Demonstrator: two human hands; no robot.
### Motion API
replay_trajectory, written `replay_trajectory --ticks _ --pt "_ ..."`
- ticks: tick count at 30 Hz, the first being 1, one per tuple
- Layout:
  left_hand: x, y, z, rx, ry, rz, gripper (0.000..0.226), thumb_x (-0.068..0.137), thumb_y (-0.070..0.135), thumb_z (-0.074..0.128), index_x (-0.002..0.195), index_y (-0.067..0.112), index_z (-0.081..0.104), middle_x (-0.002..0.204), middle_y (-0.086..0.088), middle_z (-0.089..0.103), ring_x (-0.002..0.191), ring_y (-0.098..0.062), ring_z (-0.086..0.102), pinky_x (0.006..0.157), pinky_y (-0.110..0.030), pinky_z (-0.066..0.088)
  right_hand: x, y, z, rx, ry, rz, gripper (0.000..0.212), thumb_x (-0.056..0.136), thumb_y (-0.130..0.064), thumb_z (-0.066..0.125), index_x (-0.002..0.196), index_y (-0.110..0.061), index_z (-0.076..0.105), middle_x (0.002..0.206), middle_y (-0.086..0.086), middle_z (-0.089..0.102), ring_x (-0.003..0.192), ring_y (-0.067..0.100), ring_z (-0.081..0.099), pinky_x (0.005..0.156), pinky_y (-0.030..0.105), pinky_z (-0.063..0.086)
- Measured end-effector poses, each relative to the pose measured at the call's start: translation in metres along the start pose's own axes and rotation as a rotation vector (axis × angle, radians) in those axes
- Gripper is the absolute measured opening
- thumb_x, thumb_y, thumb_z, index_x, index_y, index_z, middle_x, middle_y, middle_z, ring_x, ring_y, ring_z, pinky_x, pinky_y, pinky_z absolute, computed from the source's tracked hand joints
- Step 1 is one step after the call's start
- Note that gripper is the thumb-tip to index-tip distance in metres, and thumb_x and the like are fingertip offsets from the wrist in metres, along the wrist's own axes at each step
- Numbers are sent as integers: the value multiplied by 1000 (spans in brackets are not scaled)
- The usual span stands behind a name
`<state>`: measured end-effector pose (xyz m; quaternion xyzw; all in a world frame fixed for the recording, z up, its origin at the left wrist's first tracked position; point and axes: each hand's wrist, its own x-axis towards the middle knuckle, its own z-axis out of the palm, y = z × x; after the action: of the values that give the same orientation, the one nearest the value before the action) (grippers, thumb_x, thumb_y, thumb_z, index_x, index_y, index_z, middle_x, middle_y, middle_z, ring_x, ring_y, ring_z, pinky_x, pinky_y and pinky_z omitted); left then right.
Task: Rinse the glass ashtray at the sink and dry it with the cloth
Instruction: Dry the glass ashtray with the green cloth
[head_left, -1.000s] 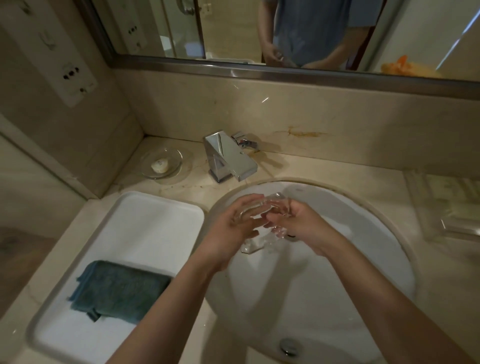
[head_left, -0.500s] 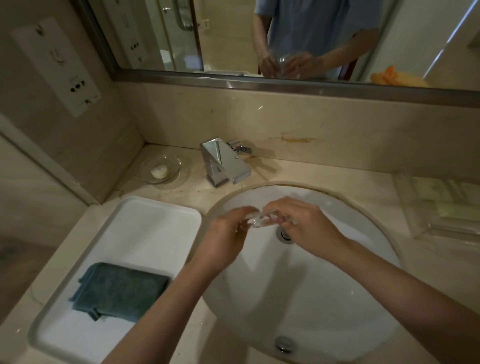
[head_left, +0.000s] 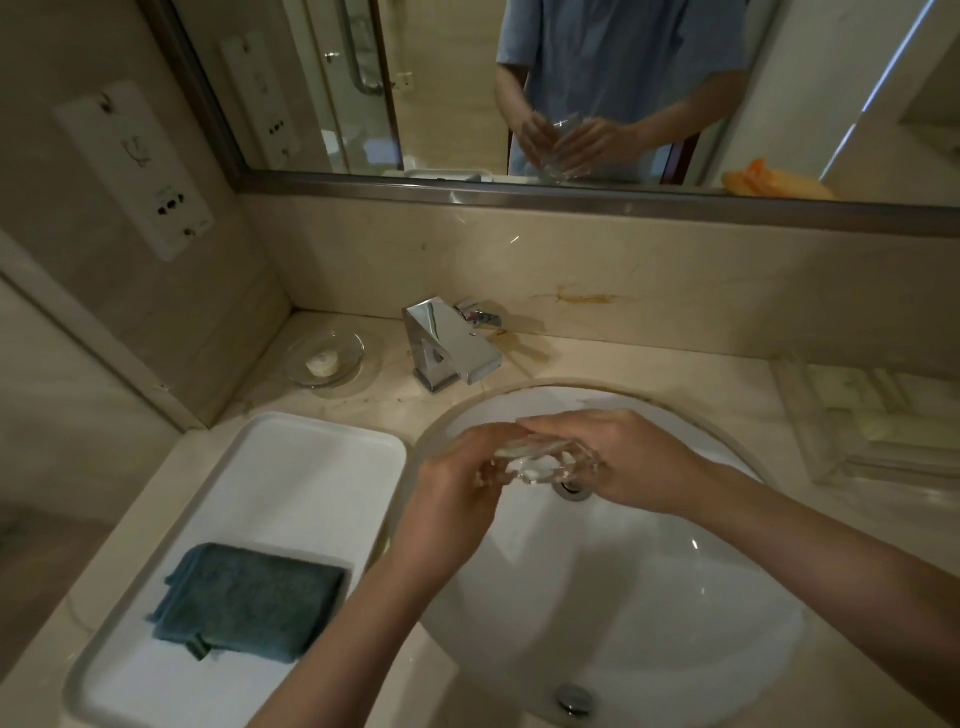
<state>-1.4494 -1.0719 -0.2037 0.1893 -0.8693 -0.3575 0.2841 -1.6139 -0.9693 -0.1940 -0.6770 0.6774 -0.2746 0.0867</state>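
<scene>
The clear glass ashtray (head_left: 540, 462) hangs over the white round sink (head_left: 649, 597), just in front of the drain. My left hand (head_left: 457, 493) grips its left side and my right hand (head_left: 634, 457) covers its right side and top. Fingers hide much of the glass. A folded teal cloth (head_left: 249, 597) lies in the white tray (head_left: 291, 457) left of the sink. The chrome faucet (head_left: 447, 343) stands behind the sink; no water stream shows.
A glass soap dish (head_left: 324, 358) with a small soap sits left of the faucet. A clear acrylic tray (head_left: 872, 415) stands on the counter at right. The mirror (head_left: 571, 78) above reflects a person's hands and the ashtray.
Both hands have drawn the ashtray back from under the faucet toward the sink's middle and turned it. The water that ran a second ago is no longer visible.
</scene>
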Motion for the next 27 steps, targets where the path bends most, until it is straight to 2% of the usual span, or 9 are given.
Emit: replay_trajectory --ticks 2,5,6,9,13,17,21,24,27 --pt "-2 -4 -9 5 10 -96 48 79 5 70 124 17 56 116 11 59 102 2 54 84 5 33 1 0 -1 -116 142 -25 56 58 16 69 111 -4 66 97 12 73 85 22 70 77 20 50" --pt "-12 -21 -28 18 86 -246 59 79 18 72 131 25 47 120 18 52 111 -2 50 94 -15 38 -2 3 4 -34 376 189 57 60 24 57 111 0 65 102 18 71 89 29 69 84 18 45" --pt "-17 -26 -33 22 100 -288 58 79 19 72 131 25 47 119 18 52 112 -4 50 95 -21 38 -6 7 6 -39 340 230 59 61 25 56 113 -2 64 107 16 70 95 30 68 87 24 49" --pt "-35 -39 -42 32 89 -365 51 81 19 69 128 22 50 118 15 53 115 -8 51 95 -24 37 -21 15 13 -221 -233 219 57 70 12 54 121 -14 61 124 6 63 115 24 57 89 39 50" --pt "-52 -54 -50 79 128 -420 42 86 18 64 126 21 53 117 10 56 114 -13 54 96 -25 38 -21 28 10 -86 137 459 47 78 10 51 118 -12 63 116 8 68 108 25 62 90 28 45" --pt "-65 -68 -65 101 181 -513 37 88 14 61 124 17 54 123 -4 60 116 -22 55 98 -32 41 -29 26 17 -193 -217 348 59 73 10 48 121 -22 61 123 -2 64 114 21 58 92 31 46" --pt "-78 -87 -97 160 254 -610 35 89 11 58 123 13 55 127 -9 60 116 -26 56 95 -35 42 -32 28 34 -63 55 571 44 82 6 48 117 -15 63 118 7 67 108 29 62 89 33 48" --pt "-93 -97 -123 226 299 -703 30 90 11 56 121 13 57 124 -10 62 115 -28 57 93 -39 43 -39 24 53 -191 -434 437 47 79 5 43 111 -23 63 113 4 67 103 27 63 83 38 51" --pt "-112 -106 -143 295 249 -751 28 92 12 53 119 15 59 122 -11 63 109 -27 58 82 -34 43 -36 26 65 -193 -487 503 31 88 -7 46 109 -21 64 104 9 69 94 27 65 78 36 52"
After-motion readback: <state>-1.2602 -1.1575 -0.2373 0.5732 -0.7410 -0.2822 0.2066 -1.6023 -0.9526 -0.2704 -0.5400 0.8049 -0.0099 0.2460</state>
